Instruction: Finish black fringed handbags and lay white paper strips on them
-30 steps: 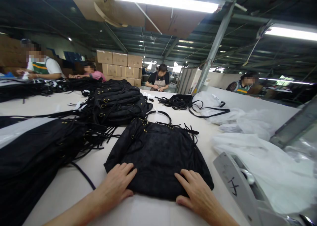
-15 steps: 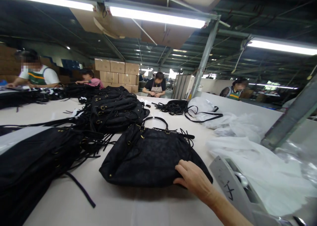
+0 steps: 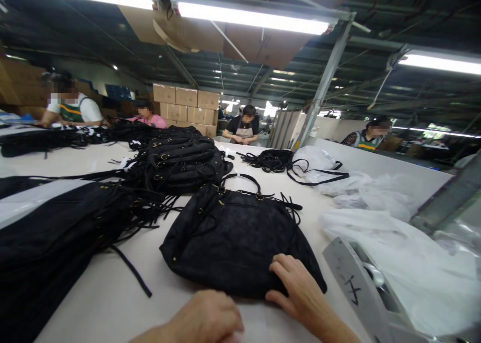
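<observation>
A black handbag [image 3: 240,238] with a looped handle, gold-coloured rings and thin dangling strips lies on the pale table, its handle pointing away from me. My right hand [image 3: 295,288] rests on the bag's near right corner, fingers spread over the fabric and thumb apart at the bottom edge. My left hand [image 3: 206,318] is just in front of the bag's near edge, apart from it and slightly blurred. Its fingers are loosely bent, with nothing visible in them.
More black bags [image 3: 63,228] lie at left, and a bag pile [image 3: 180,160] stands behind. A grey box-like holder [image 3: 351,283] and white plastic sheeting [image 3: 406,263] lie at right, near a slanted metal post [image 3: 443,193]. Several people sit farther back.
My left hand has come into view from the bottom, toward the bag's near edge. My right hand stays at the bag's right corner. The whole view has shifted slightly.
</observation>
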`<state>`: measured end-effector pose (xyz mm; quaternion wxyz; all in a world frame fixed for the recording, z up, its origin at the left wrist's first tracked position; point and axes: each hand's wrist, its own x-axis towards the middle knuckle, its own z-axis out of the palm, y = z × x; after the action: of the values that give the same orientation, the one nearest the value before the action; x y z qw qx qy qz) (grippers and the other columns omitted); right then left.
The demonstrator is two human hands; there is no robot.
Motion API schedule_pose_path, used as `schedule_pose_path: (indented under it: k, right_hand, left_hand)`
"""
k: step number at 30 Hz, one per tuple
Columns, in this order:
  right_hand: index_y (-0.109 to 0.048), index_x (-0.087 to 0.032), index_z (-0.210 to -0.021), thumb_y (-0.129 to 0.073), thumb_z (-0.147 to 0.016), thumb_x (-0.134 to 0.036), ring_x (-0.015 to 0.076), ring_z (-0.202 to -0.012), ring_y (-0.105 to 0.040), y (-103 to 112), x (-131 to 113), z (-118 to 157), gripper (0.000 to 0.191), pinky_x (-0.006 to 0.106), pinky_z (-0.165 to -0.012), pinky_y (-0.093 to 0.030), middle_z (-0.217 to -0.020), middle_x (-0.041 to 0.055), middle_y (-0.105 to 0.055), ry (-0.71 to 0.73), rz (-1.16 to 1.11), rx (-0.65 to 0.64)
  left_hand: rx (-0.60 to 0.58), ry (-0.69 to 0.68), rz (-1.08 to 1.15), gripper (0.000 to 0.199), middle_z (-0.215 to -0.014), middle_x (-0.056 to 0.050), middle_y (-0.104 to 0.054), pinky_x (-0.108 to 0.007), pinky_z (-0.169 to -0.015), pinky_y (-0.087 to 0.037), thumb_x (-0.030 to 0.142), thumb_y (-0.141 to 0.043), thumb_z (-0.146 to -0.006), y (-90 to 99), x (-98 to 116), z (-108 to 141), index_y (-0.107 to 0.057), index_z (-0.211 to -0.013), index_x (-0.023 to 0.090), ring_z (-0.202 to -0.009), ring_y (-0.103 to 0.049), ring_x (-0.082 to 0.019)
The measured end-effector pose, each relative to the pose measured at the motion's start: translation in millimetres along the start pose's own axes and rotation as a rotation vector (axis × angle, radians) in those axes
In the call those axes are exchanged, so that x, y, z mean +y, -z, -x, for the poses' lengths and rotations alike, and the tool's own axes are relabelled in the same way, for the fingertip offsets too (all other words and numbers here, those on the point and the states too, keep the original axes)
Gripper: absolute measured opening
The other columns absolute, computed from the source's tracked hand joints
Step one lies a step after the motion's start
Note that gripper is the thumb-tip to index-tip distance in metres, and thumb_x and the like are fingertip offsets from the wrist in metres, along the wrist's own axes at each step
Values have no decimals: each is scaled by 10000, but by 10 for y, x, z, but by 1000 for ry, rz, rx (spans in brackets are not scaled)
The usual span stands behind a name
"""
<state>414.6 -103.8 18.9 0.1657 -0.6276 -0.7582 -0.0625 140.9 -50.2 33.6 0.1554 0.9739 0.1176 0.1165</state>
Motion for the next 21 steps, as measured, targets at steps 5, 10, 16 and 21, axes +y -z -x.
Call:
schedule_pose_path:
  k: [5, 10, 16, 21]
  right_hand:
    - [-562, -222, -881, -811, -663, -164, 255, -843, -562, 11, -127, -23, 335, 372, -727, -452, -944, 36, -624, -10, -34, -2]
    - [-478, -232, -807, -738, -701, -133, 211, -746, -555, -7, 12, -156, 297, 322, -655, -414, -817, 0, -579, -15, -55, 50]
    - [-402, -238, -777, -662, -742, -160, 181, -740, -517, 292, 74, -442, 273, 293, -669, -363, -792, -19, -543, -118, -241, -173]
    - [-361, -233, -751, -651, -701, -146, 167, -744, -489, 189, 82, -437, 307, 284, -674, -327, -787, -30, -531, -166, -340, -308]
  left_hand:
    - [92, 354, -52, 314, -1258, -96, -623, -407, -990, -446, 196, -689, -831, 440, -196, -208, -632, -1139, 184, -1151, -559, -279]
    - [41, 416, -32, 269, -1174, -77, -643, -384, -941, -450, 307, -674, -879, 384, -346, -259, -644, -1126, 204, -1081, -585, -260]
    - [32, 539, -200, 98, -1029, -74, -636, -421, -860, -464, 247, -616, -922, 297, -374, -374, -624, -981, 169, -968, -579, -277]
    - [-15, 503, -339, 136, -986, -98, -626, -453, -825, -493, 90, -463, -940, 63, -436, -415, -575, -918, 165, -921, -592, -289]
